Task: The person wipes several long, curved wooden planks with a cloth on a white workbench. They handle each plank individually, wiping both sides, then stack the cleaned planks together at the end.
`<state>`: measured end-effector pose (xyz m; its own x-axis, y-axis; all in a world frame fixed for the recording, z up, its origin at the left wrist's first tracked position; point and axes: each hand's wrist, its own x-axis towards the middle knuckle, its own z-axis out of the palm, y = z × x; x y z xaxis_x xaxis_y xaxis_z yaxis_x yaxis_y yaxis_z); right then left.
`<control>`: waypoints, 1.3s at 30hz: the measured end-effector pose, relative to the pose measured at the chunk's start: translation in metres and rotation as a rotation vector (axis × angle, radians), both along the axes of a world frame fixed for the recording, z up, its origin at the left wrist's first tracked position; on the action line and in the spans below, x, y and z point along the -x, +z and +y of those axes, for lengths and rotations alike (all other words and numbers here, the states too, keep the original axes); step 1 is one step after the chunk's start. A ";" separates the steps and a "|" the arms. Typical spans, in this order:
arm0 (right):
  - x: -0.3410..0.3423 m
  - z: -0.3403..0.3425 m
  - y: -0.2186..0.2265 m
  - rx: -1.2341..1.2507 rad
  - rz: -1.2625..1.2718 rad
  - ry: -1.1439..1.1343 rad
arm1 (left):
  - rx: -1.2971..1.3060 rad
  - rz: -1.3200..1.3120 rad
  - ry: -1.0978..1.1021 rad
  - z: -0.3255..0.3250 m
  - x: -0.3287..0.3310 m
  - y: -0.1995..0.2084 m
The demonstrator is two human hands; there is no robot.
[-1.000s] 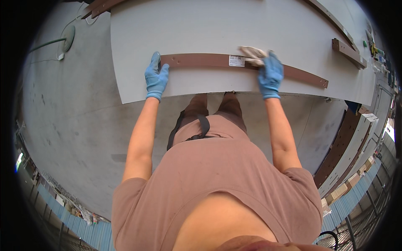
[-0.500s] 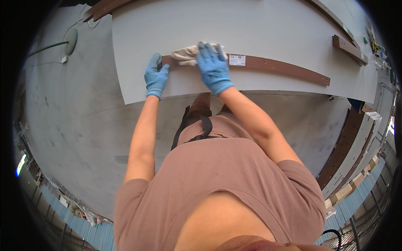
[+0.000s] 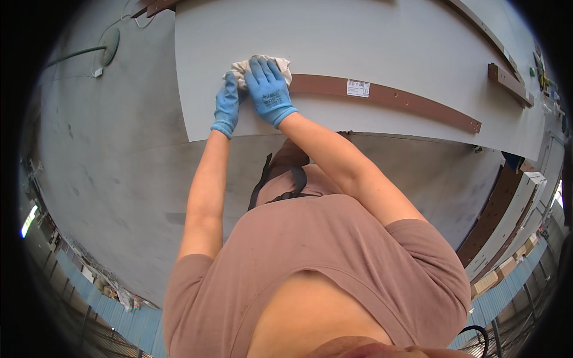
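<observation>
A long brown strip (image 3: 391, 95) with small holes and a white label (image 3: 358, 88) lies across the pale tabletop (image 3: 286, 36), near its front edge. My right hand (image 3: 270, 94), in a blue glove, presses a crumpled off-white cloth (image 3: 282, 64) onto the strip's left end with its fingers stretched flat. Right beside it, my left hand (image 3: 226, 107), also gloved in blue, is closed at that same end. The cloth and my right hand hide the strip's tip and part of the left fingers.
Shorter brown bars (image 3: 510, 85) lie at the tabletop's far right, and another brown piece (image 3: 158, 6) at the far left. Brown and white panels (image 3: 498, 203) are stacked low on the right. A green round-based stand (image 3: 109, 48) is on the floor to the left.
My right hand has slid the cloth leftward along the strip, from near the label to the left end beside my left hand. The left hand stays at that end. The view has shifted slightly.
</observation>
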<state>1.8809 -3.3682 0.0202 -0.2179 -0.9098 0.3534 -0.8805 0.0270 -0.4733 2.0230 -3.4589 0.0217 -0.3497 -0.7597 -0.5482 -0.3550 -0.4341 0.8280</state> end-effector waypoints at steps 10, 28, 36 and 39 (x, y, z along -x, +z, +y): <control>-0.020 -0.056 0.052 -0.015 -1.080 -0.036 | -0.346 0.385 0.165 -0.006 -0.004 0.011; 0.183 0.221 0.088 0.504 -1.729 -0.717 | 1.128 -0.277 -1.164 -0.008 0.063 0.056; 0.207 0.269 0.157 0.464 -0.432 -0.805 | -0.586 0.019 -0.915 0.025 0.048 0.163; 0.178 0.251 0.158 0.247 -0.010 -0.523 | -0.725 0.002 -0.697 0.052 0.043 0.169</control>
<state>1.7029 -3.1174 0.1778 -0.6211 -0.5709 0.5369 -0.7749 0.3452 -0.5295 1.9797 -3.4066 0.1904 -0.5906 0.1319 -0.7961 -0.7208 -0.5297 0.4470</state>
